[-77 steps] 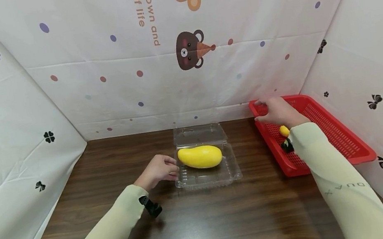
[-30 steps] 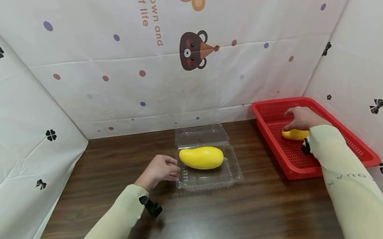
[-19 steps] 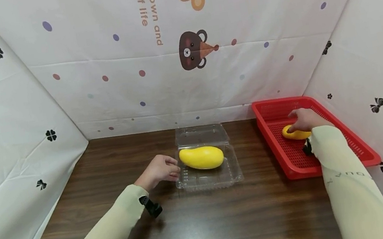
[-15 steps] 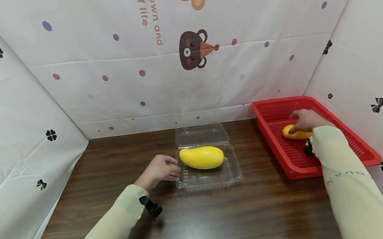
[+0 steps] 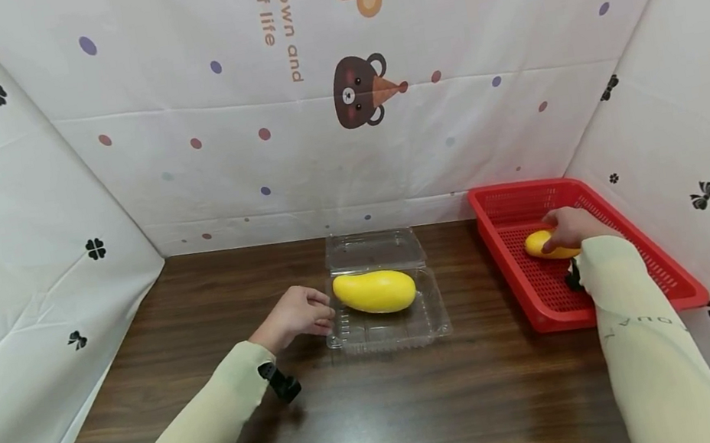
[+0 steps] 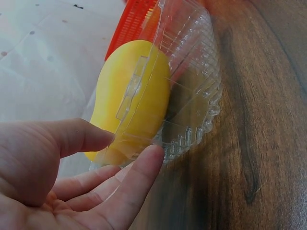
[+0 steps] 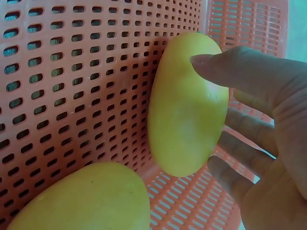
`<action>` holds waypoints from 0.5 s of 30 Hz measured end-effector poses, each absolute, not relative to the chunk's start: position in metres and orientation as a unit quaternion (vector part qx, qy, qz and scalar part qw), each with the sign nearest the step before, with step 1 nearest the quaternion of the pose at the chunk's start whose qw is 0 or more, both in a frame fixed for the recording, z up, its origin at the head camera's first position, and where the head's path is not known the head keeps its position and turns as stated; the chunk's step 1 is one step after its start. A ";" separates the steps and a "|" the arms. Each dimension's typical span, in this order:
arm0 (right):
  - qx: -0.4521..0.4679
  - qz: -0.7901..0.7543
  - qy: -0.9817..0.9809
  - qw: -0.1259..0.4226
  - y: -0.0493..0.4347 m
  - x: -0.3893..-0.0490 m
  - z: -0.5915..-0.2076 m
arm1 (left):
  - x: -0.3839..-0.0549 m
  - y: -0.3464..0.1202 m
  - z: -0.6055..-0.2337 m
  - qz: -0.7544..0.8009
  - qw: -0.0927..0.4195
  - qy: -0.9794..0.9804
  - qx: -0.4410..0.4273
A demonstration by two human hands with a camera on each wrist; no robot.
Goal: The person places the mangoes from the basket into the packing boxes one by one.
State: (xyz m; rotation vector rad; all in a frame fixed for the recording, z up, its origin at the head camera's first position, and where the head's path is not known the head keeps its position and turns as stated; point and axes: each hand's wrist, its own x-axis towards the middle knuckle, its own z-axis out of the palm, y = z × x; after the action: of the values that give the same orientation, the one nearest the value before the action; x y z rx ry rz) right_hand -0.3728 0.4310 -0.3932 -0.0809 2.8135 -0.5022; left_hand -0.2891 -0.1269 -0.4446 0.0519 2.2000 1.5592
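In the head view a yellow mango point(image 5: 375, 293) lies in a clear plastic clamshell box point(image 5: 413, 327) whose lid is folded back. My left hand point(image 5: 296, 313) is at the box's left edge, fingers loosely bent. The left wrist view shows a gap between its thumb and index finger, close to the rim point(image 6: 132, 91). Inside the red basket point(image 5: 504, 271), my right hand point(image 5: 575, 227) grips another mango point(image 7: 184, 110), its thumb on the near side and fingers round the other. Beside that mango lies a second yellow fruit point(image 7: 91, 201), partly out of frame.
The basket stands at the back right of the dark wooden table point(image 5: 386, 418), against the patterned cloth walls point(image 5: 214, 166). A black wrist camera point(image 5: 281, 383) hangs under the left sleeve. The right sleeve covers the basket's front part.
My right hand has gone from the basket's left rim to the mango inside and settled its thumb on it. The left hand and the box stay in place.
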 end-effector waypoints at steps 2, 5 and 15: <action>-0.021 -0.180 0.973 0.142 0.432 -0.373 -0.396 | -0.289 -0.127 -0.445 0.565 0.220 0.795 0.015; -0.012 -0.202 0.968 0.151 0.434 -0.373 -0.397 | -0.290 -0.126 -0.446 0.565 0.217 0.796 0.014; 0.006 -0.213 0.964 0.159 0.436 -0.373 -0.399 | -0.290 -0.126 -0.447 0.565 0.217 0.796 0.020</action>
State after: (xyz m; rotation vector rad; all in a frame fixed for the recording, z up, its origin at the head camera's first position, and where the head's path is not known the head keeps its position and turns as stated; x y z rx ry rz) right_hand -0.3725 0.4362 -0.3989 0.0183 2.7555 -0.6089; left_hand -0.2903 -0.1263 -0.4465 0.0558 2.2033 1.5653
